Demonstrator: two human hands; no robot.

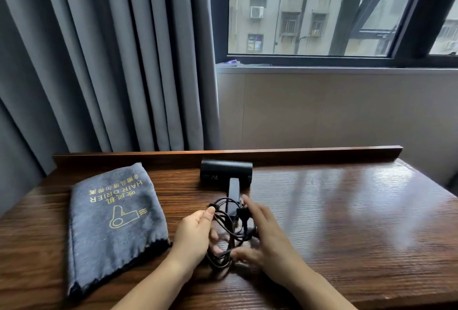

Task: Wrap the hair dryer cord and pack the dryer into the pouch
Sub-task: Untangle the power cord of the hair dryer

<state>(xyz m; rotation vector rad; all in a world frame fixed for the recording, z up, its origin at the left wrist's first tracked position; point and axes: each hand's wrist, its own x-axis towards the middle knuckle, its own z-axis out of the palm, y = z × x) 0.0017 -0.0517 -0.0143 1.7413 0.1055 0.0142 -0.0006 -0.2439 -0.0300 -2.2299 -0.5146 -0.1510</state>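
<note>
Our left hand (195, 233) pinches the glossy black cord (226, 225) loops; our right hand (265, 233) spreads over them. One matte boxy dryer (226, 173), one fuzzy grey pouch (114, 225).

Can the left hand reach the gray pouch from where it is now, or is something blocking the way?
Probably yes. The pouch lies flat on the table just left of the left hand, with bare wood between them. However, that hand is busy holding the cord, so it must release it first.
</note>
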